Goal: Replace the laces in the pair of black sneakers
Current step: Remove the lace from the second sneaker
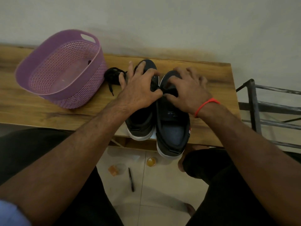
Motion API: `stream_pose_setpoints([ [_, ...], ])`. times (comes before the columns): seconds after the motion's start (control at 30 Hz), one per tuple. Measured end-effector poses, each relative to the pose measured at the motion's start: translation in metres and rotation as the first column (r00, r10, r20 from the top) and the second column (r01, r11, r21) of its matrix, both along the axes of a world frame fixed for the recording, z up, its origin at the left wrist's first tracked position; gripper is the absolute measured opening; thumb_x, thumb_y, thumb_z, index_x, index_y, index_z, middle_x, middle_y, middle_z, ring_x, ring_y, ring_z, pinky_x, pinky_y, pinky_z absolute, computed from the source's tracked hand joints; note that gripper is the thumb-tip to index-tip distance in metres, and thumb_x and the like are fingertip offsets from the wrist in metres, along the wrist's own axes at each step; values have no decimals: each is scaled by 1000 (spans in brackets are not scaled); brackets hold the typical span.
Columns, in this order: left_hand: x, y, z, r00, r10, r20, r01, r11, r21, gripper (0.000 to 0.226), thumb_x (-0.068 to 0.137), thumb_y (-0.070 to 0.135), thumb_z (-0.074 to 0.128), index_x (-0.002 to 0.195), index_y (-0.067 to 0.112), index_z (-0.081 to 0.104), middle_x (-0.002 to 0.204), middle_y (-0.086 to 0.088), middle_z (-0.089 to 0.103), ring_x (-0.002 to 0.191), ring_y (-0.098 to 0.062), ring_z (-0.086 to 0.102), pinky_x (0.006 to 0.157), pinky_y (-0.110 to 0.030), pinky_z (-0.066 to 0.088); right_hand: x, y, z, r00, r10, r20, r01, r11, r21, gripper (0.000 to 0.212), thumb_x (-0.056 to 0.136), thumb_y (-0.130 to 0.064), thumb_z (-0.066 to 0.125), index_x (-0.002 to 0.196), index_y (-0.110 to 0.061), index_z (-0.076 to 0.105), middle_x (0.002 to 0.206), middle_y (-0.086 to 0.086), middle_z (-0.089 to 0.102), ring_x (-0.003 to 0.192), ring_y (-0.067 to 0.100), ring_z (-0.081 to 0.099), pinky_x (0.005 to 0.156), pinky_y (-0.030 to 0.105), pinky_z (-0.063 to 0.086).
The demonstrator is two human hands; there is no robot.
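On table [203, 82] | both hands [141, 90] apparently pinching right sneaker's [172, 126] lace [160, 91]

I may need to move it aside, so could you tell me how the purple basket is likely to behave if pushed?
The purple basket looks like thin perforated plastic and holds almost nothing, so it is probably light and would slide easily on the smooth wooden table. It already sits tilted, so it may rock. Its walls might flex a little.

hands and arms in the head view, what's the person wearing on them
Both forearms are bare to well above the wrist. The right hand has a thin orange-red band around its wrist. The left hand has nothing on its wrist or fingers. A bit of light blue sleeve shows at the lower left corner, on the left arm.
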State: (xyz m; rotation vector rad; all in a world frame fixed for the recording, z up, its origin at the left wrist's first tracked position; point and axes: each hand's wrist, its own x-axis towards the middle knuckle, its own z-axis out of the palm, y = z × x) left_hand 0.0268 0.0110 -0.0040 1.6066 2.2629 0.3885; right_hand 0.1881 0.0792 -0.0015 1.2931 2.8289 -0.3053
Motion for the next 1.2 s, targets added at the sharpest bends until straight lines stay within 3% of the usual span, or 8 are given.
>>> stream_pose_setpoints([
  [0.1,0,1,0,1000,1,-1,-1,1000,-5,61,86,45,68,142,43,44,170,-3,9,155,-33,-11,121,-63,-2,-1,-1,1,997,-4,-72,6,1000,18,16,88,-40,60,99,-28,59,144,-3,45,138,30,27,104,57,28],
  [0.27,2,0,1,1000,-1,1,1,1000,9,59,85,44,68,140,43,46,170,-3,10,155,-33,-11,121,-63,-2,11,13,14,948,-275,-161,278,961,-3,12,83,-34,57,83,-24,50,111,0,53,117,30,42,96,51,35],
  [0.4,2,-2,1,999,-23,-22,24,999,45,57,86,44,68,138,42,47,169,-4,10,155,-34,-10,120,-63,-3,17,21,12,945,-315,-89,308,948,-79,23,88,-46,60,102,-28,54,133,4,47,128,33,36,103,57,30],
  [0.57,5,-2,1,999,-40,-37,42,998,54,59,87,43,67,142,40,46,170,-3,9,155,-33,-11,119,-63,-3,1,4,1,996,-38,-74,37,999,-14,43,88,-50,61,126,-29,54,150,2,34,139,33,24,109,59,26],
  [0.97,8,-3,0,998,-48,-38,50,997,52,58,89,42,64,143,40,45,170,-2,9,156,-30,-10,120,-65,0,-5,-5,-6,999,19,-41,-20,999,-34,32,93,-42,57,122,-29,62,154,-2,34,142,34,20,108,59,25],
  [1.1,8,-2,0,998,-44,-44,47,997,58,57,88,43,66,142,41,47,170,-3,11,156,-30,-8,120,-63,0,2,3,6,991,-91,-99,90,996,-20,11,87,-40,59,92,-30,60,132,-2,53,130,30,35,102,54,30],
  [1.2,6,-2,-1,998,-44,-41,47,997,60,56,88,44,66,141,42,47,170,-3,10,156,-30,-9,120,-63,-1,14,20,18,928,-314,-202,319,948,-11,17,86,-36,52,79,-21,57,100,3,60,108,30,49,96,51,40],
])
